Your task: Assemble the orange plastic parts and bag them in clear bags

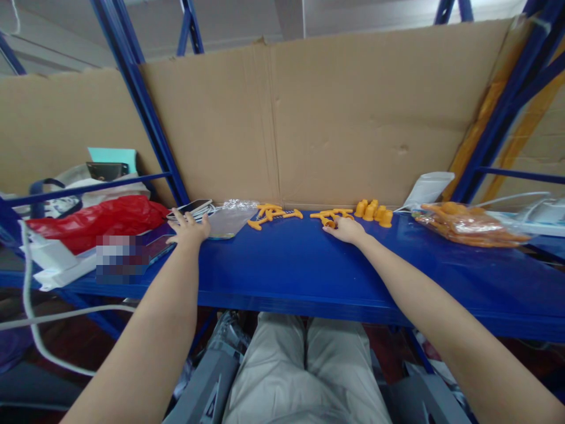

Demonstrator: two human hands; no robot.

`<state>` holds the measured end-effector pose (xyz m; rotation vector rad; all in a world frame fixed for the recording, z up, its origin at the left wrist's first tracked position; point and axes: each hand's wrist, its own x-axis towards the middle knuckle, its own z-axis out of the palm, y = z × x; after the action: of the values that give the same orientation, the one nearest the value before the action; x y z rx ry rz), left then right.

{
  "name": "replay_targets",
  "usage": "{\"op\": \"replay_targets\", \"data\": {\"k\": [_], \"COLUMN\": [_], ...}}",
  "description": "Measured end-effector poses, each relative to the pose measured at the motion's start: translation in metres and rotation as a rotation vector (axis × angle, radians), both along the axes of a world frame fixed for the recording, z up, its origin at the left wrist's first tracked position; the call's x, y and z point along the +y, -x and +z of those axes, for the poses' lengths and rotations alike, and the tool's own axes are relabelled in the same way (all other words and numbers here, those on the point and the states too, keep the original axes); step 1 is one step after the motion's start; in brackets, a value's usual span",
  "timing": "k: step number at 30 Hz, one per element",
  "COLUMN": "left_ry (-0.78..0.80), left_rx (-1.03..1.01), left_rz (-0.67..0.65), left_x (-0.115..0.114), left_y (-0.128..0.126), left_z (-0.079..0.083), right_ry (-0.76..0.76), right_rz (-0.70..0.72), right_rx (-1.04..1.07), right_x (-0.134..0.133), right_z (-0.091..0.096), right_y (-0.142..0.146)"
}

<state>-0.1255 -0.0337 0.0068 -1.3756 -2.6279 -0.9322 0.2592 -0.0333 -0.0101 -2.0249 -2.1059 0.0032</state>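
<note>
My left hand [189, 228] is open with its fingers spread, palm down. It lies at the left of the blue shelf, beside a clear plastic bag [232, 221] and some white cables [203, 211]. My right hand [349, 229] is closed at the near side of a small group of orange T-shaped plastic handles [324, 215]. Its thumb and fingers pinch an orange plastic piece [329, 224], partly hidden by them. Just right of that hand stand several orange plastic caps [373, 212]. Between the hands lies another cluster of orange handles with dark threaded rods [274, 214].
A plastic bag of orange parts [470, 225] lies on the right. On the left are a red plastic bag [103, 222], a white power strip [66, 271] and a hanging white cable [29, 300]. Cardboard [344, 118] walls the back; blue posts [141, 100] frame the shelf [286, 265].
</note>
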Motion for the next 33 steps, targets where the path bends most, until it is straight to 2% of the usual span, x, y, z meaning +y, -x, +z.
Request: {"op": "replay_targets", "data": {"k": [5,9,13,17,22,27,33], "left_ry": [-0.114,-0.128,-0.056,0.155,0.153,0.105,0.064], "left_rx": [0.143,0.219,0.256,0.226,0.261,0.234,0.163], "left_rz": [-0.053,-0.196,-0.325,-0.471,-0.523,-0.465,-0.437], "left_x": [0.013,0.036,0.056,0.061,0.061,0.061,0.06], "left_y": [-0.015,-0.051,-0.098,-0.129,-0.131,-0.121,-0.124], "left_z": [0.001,0.009,0.011,-0.007,-0.026,-0.025,-0.022], "right_ry": [-0.002,0.002,-0.007,-0.011,-0.004,-0.016,-0.065], "right_rz": [0.02,0.03,0.074,0.111,0.147,0.12,0.142], "right_rx": [-0.007,-0.027,-0.049,-0.072,-0.085,-0.071,-0.017], "right_x": [-0.001,0.0,0.005,0.01,0.014,0.016,0.02], "right_z": [0.001,0.001,-0.002,-0.004,-0.005,-0.007,-0.008], "right_y": [-0.001,-0.003,-0.006,-0.009,-0.012,-0.013,-0.018]}}
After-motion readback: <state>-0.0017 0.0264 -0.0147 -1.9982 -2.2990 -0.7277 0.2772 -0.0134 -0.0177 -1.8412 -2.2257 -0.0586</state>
